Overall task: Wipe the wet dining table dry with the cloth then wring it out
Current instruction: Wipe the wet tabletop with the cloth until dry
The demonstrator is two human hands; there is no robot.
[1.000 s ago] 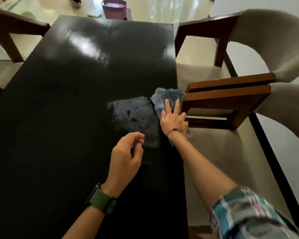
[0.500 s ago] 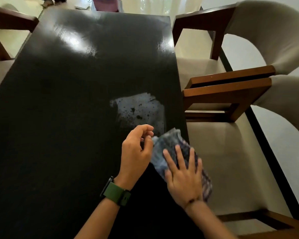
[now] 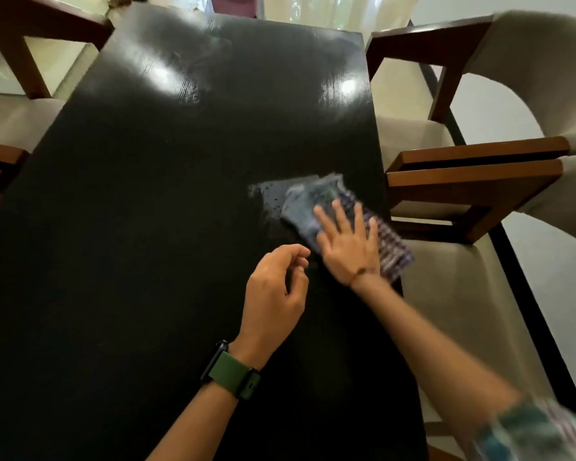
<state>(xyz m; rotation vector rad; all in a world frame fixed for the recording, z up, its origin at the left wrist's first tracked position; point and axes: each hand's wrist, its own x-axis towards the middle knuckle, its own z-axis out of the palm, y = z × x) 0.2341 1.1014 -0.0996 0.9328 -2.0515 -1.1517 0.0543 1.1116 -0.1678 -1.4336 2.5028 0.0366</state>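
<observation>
Cloth (image 3: 316,207) slid forward; right hand (image 3: 348,244) motion-blurred.

Our right hand (image 3: 348,246), fingers (image 3: 326,219) spread flat, now presses the crumpled blue-grey checked cloth (image 3: 343,221) farther up the right edge of the dark glossy surface (image 3: 147,227) than half a second ago, when it lay nearer to us. The cloth now covers the right part of the pale wet patch (image 3: 266,194), which shows smaller than before.
</observation>
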